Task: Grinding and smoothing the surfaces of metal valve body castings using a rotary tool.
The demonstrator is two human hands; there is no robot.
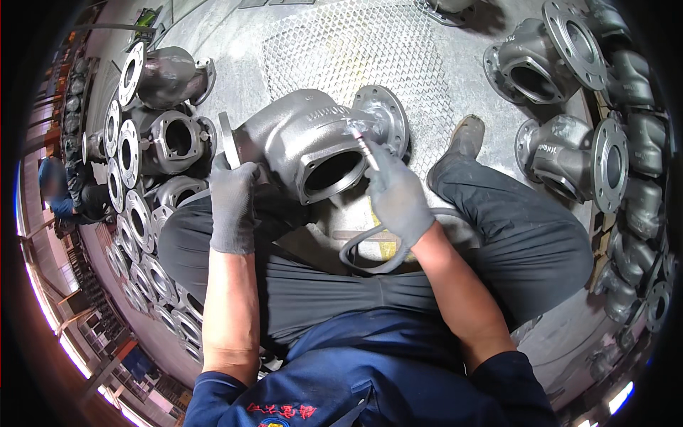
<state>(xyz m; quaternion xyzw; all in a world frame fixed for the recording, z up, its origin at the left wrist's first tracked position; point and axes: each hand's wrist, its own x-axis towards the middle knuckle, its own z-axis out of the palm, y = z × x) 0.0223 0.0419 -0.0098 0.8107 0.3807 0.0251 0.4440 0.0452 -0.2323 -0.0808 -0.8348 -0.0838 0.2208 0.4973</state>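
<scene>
1. Grip of left hand [233, 199], at 9 o'clock: grey-gloved fingers apparently closed on the lower rim of a casting's [284, 139] left flange [227, 140], seen nearly edge-on.
2. Right hand [402, 203], at 3 o'clock: gloved likewise, clenched around a slender pink-and-metal tool [366, 151], tip aimed toward 11 o'clock at the casting's right-hand neck; actual contact hard to confirm.
3. Casting at 12 o'clock, between the lower legs: bulging, hollow, matte grey metal with raised lettering; rounded-square port facing 6 o'clock; right flange [393, 117] round and drilled.
4. Surface work at the neck probably under way, judging by the tool's position; pale patch beside the tip, perhaps abraded metal, perhaps glare. Share finished and share left: impossible to tell.
5. Looped at 5 o'clock: smooth grey hose [366, 269], rubbery-looking.
6. At 2 o'clock, dusty boot [466, 136]; at 12 o'clock, beyond the casting, diamond-patterned floor [398, 57].
7. Farther out, similar castings at 10 o'clock [151, 142] and 2 o'clock [569, 135], with bright, ring-shaped flange faces; co-worker [89, 199] at 9 o'clock.
</scene>
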